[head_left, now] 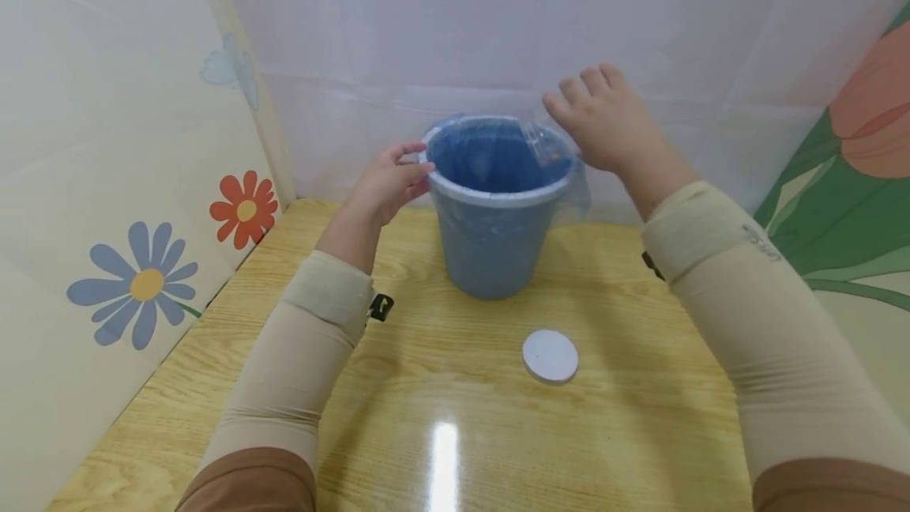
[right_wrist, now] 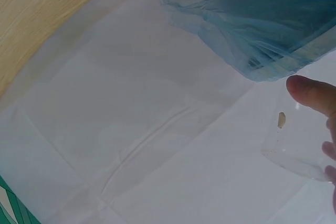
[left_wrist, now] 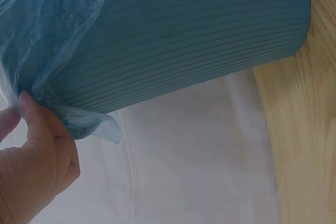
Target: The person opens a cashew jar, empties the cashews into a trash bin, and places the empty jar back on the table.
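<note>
A blue trash bin with a white rim stands upright on the table, lined with a thin translucent blue bag folded over the rim. At the bin's left rim my left hand pinches the rim and bag between thumb and fingers. Above the right rim, my right hand grips a clear cup, which tilts with its mouth toward the bin's inside. A small tan bit shows on the cup's wall. The bottom of the bin's inside is hidden.
A round white disc lies flat on the wooden table, in front of the bin. White sheeting hangs close behind the bin. Flower-printed panels stand to the left and right.
</note>
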Tool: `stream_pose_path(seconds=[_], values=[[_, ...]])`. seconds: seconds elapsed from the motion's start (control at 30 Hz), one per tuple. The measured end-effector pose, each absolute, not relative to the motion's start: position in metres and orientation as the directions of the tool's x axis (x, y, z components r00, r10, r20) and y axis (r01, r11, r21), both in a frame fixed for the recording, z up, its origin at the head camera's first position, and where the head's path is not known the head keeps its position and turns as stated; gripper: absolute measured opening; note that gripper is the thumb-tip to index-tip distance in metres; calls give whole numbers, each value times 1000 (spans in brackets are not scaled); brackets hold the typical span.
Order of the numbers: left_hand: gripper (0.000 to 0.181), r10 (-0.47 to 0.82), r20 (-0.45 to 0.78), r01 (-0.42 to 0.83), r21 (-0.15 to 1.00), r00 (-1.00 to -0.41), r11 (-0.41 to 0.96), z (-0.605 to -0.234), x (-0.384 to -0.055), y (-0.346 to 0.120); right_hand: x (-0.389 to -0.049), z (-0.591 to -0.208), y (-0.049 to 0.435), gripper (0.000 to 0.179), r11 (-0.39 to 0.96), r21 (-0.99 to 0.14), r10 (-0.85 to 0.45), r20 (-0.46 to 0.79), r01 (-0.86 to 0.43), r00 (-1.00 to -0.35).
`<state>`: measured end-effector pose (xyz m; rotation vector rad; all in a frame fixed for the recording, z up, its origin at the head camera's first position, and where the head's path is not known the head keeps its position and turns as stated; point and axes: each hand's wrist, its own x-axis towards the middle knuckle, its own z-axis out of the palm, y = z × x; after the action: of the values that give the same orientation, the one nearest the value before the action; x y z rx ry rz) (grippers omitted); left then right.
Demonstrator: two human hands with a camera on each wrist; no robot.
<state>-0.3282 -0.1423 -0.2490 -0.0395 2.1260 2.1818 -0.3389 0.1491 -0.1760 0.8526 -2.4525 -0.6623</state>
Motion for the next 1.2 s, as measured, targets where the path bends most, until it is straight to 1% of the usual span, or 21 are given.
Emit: stream_pose_path(seconds=[0.1, 0.23, 0.33, 0.37, 0.47, 0.6, 0.83, 0.93, 1.13, 1.2], values=[[47, 49, -85, -87, 996, -995, -30, -249, -328, -142, -338, -174, 147, 69, 700, 563, -653, 254, -441, -713], [47, 47, -86, -88, 995, -995, -37, -249, -328, -142, -336, -174, 144, 66, 680, 578, -664, 223, -451, -714], [47, 46, -88, -90, 995, -995, -37, -249, -327, -142, -337, -176, 144, 58, 664, 583, -680, 211, -469, -702], [47, 47, -87, -89, 995, -995, -35, -249, -327, -142, -337, -176, 144, 59, 668, 577, -676, 205, -471, -707], [47, 48, -87, -89, 995, -995, -37, -249, -327, -142, -338, -177, 144, 57, 686, 559, -668, 232, -465, -707], [46, 46, -83, -84, 996, -996, -36, -249, -328, -142, -339, -177, 145, 55, 694, 565, -662, 255, -446, -705], [46, 47, -86, -88, 996, -995, -34, -250, -328, -142, -340, -179, 147, 57, 696, 572, -655, 259, -434, -710], [47, 47, -87, -88, 996, -995, -32, -250, -328, -141, -340, -180, 149, 61, 699, 576, -653, 272, -425, -707], [46, 39, -87, -87, 996, -995, -18, -249, -327, -141, -338, -180, 151, 82, 715, 561, -634, 272, -417, -724], [46, 38, -90, -91, 996, -995, -15, -249, -327, -141, -338, -180, 153, 83, 733, 536, -621, 274, -419, -735]])
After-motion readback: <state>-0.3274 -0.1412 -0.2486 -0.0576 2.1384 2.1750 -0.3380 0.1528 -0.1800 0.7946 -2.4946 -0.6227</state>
